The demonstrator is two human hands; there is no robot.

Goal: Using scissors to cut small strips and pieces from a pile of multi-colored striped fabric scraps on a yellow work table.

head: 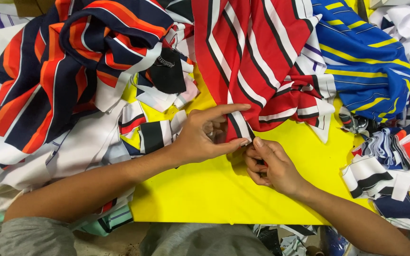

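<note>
both hands meet at the bottom corner of the red striped cloth (252, 52), left hand (205, 137) and right hand (266, 163) each pinching its edge, the cloth running straight up the yellow tabletop (205, 189) away from them

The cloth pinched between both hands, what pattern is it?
Red cloth with white and black stripes, seen in the head view.

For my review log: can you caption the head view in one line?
Both hands, left hand and right hand, pinch the edge of a red striped fabric over a yellow sheet.
</note>
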